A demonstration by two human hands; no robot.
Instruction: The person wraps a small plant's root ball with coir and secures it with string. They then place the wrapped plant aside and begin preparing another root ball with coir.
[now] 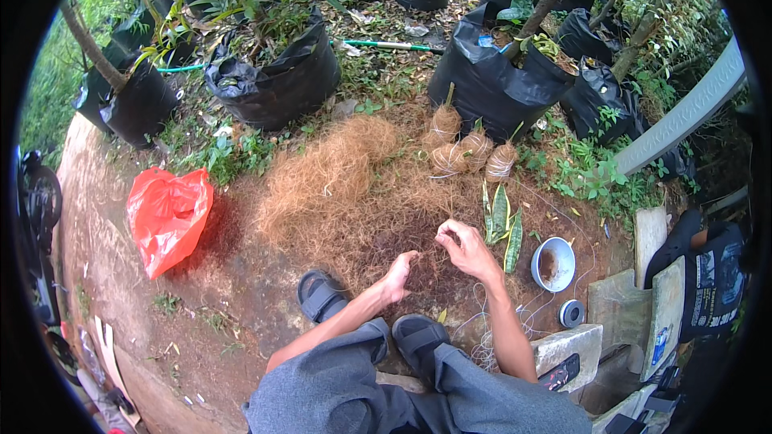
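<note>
My left hand (398, 277) is low over a patch of dark soil mixed with brown fibre (386, 241). To its right, my right hand (467, 247) has bent fingers, thumb close to the forefinger. Whether either hand pinches any strands is too fine to see. Beyond them spreads a heap of loose coconut fibre (329, 172). Several fibre-wrapped bundles bound with white string (499, 163) sit at the back, some with a green shoot on top. Cut snake plant leaves (500, 214) lie right of my right hand.
A red plastic bag (169, 217) lies left. At right are a bowl with brown residue (553, 264), a string spool (571, 313), tangled string (482, 343) and a phone (560, 372) on a concrete block (570, 346). Black planter bags (277, 87) line the back.
</note>
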